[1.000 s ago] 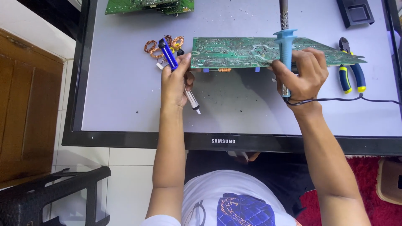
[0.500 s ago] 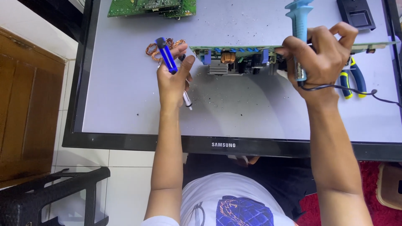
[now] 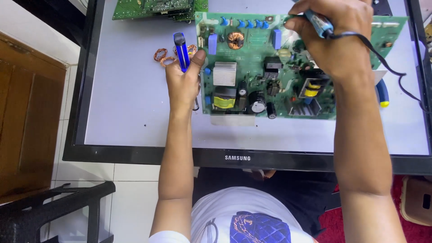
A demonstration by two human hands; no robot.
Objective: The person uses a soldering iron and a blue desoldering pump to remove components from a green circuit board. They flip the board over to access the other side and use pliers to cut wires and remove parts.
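The green rectangular circuit board (image 3: 270, 67) lies component side up on the pale grey surface (image 3: 130, 108), which is a flat screen panel with a black frame (image 3: 135, 153). The board carries a copper-wound ring coil, a ribbed silver heat sink, blue capacitors along its far edge and yellow-taped transformers.

The left hand (image 3: 183, 83) is closed around a blue pen-shaped tool with a metal tip (image 3: 181, 56), gripped upright in the fist, with the thumb resting on the left edge of the board.

The right hand (image 3: 335, 38) is closed around a blue-handled corded tool (image 3: 317, 22) above the far right part of the board; its black cable (image 3: 387, 63) trails off to the right.

Small copper wire coils (image 3: 163, 56) lie just beside the left hand. A second green circuit board (image 3: 157, 8) lies at the far edge of the surface. A blue and yellow tool handle (image 3: 382, 92) shows beside the right wrist.
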